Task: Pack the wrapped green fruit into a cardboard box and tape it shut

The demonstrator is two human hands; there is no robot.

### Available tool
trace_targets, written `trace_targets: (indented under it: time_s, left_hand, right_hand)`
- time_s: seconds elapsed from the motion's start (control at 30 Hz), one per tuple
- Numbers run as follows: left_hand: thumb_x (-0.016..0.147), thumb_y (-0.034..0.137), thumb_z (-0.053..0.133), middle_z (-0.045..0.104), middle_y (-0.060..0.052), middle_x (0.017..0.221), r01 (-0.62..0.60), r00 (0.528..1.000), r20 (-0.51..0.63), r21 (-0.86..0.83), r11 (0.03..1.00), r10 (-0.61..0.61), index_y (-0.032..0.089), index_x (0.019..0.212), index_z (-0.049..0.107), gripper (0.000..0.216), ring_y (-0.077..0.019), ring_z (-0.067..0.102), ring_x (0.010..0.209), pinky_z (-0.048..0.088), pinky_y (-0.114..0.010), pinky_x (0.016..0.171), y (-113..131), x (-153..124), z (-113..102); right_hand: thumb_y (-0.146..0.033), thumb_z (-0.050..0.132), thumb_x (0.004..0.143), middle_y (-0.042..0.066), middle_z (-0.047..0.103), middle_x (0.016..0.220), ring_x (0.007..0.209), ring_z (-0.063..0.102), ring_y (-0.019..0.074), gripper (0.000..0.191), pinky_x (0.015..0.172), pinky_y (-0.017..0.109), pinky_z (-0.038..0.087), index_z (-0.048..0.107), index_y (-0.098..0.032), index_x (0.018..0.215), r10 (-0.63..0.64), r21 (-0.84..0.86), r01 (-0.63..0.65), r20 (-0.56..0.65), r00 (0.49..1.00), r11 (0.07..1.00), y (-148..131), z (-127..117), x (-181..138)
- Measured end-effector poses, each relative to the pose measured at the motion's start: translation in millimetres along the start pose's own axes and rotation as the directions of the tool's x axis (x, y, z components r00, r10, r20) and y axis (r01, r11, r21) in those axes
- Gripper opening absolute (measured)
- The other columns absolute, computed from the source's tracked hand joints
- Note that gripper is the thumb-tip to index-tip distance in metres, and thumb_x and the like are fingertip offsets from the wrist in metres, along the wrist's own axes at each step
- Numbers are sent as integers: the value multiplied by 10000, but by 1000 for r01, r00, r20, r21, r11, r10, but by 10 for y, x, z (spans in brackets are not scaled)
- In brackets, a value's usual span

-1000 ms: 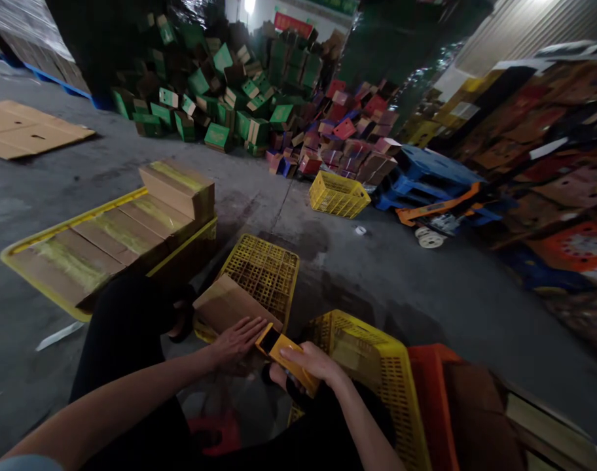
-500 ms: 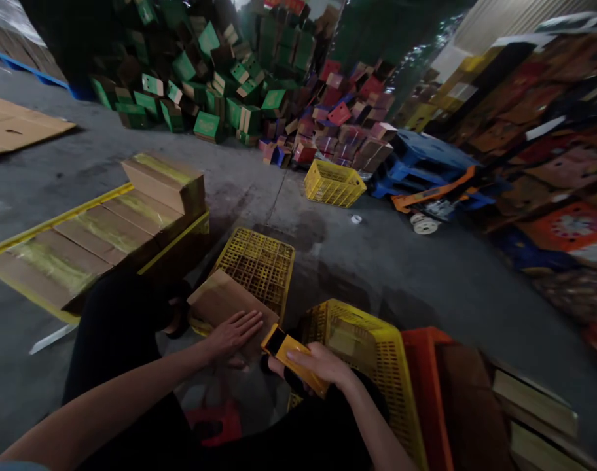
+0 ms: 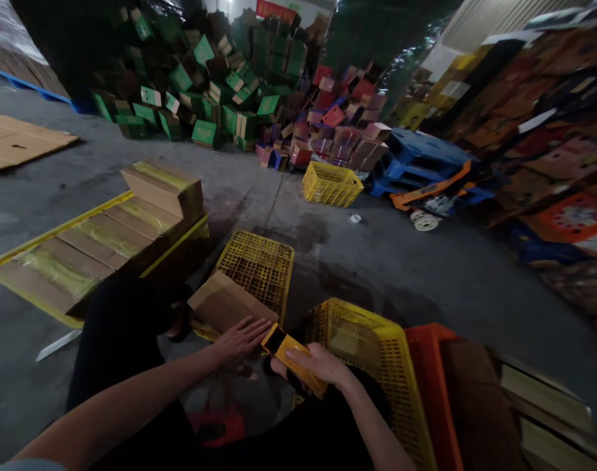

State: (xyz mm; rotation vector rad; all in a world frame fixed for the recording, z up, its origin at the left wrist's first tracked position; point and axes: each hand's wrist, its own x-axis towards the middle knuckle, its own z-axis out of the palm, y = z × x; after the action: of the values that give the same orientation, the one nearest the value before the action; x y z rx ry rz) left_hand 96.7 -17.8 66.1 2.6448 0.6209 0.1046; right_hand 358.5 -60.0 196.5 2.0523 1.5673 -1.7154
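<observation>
A brown cardboard box (image 3: 230,302) rests at a slant on an upturned yellow plastic crate (image 3: 259,261) in front of me. My left hand (image 3: 242,341) lies on the box's near edge with fingers stretched out, pressing on the cardboard. My right hand (image 3: 315,366) grips a yellow tape dispenser (image 3: 287,350) with a black part at its front. Its front end meets the box's right corner, close to my left fingertips. The dispenser's underside is hidden by my fingers.
On the left, a yellow crate (image 3: 8,278) holds several taped boxes, with another taped box (image 3: 163,186) on top. A yellow basket (image 3: 397,353) and an orange crate (image 3: 438,386) stand right of my knee. Beyond are a small yellow crate (image 3: 332,184), blue pallets (image 3: 426,154) and an orange pallet jack (image 3: 433,186).
My left hand has slid slightly right and down along the box, nearer the tape dispenser. The right hand, dispenser and box stay nearly in place; the view has shifted slightly.
</observation>
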Motion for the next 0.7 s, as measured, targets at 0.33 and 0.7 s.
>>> trace_targets:
  time_s: [0.33, 0.7]
  left_hand:
    - [813, 627, 594, 104, -167, 1652, 13, 1000, 1, -8, 1000, -13, 150, 1593, 18, 1081, -335, 98, 1519, 63, -499, 1207, 63, -44, -86]
    - [947, 597, 387, 254, -177, 1613, 530, 721, -405, -202, 824, -562, 109, 1548, 310, 777, -341, 148, 1512, 105, -490, 1227, -734, -475, -374]
  right_hand:
    - [-592, 564, 881, 71, 685, 564, 475, 658, 185, 465, 464, 235, 517, 608, -171, 689, 174, 20, -176, 88, 981, 984, 92, -97, -88]
    - [-482, 585, 898, 53, 682, 572, 529, 682, 194, 360, 494, 235, 523, 638, -152, 765, 216, 32, -218, 65, 974, 975, 122, 81, 243]
